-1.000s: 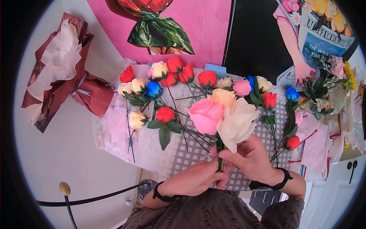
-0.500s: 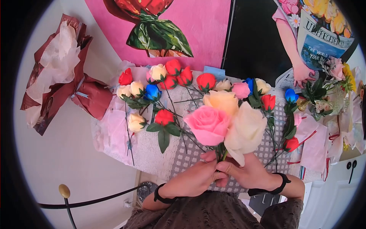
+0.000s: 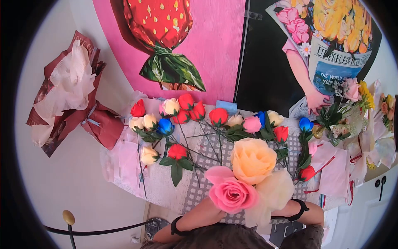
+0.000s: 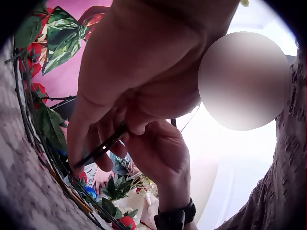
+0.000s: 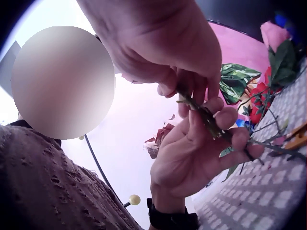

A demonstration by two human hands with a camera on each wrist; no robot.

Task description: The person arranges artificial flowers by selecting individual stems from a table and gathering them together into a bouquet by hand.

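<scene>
Three artificial roses are held together in a bunch: a pink rose point(image 3: 234, 196), a peach rose point(image 3: 253, 161) and a white rose point(image 3: 277, 191). Their blooms face up toward the head camera and cover much of both hands there. My left hand point(image 5: 175, 160) curls its thumb and fingers round the green stems point(image 5: 209, 120). Just beside it, my right hand point(image 4: 158, 148) pinches the same stems with thumb and fingertips. In the head view only part of the left hand point(image 3: 213, 211) shows; white petals hide the right one.
Several red, cream, pink and blue roses lie across the table, among them a red rose point(image 3: 177, 152) with leaves. Dark red wrapping paper point(image 3: 103, 124) stands at left. Mixed flowers point(image 3: 352, 108) and pink tissue point(image 3: 333, 170) are at right. An orange-handled tool point(image 5: 297, 138) lies on the checked cloth.
The bunch has come down and closer to my body, its blooms tipping up toward the head camera. The hands have moved down with it, and the head view has tilted up.
</scene>
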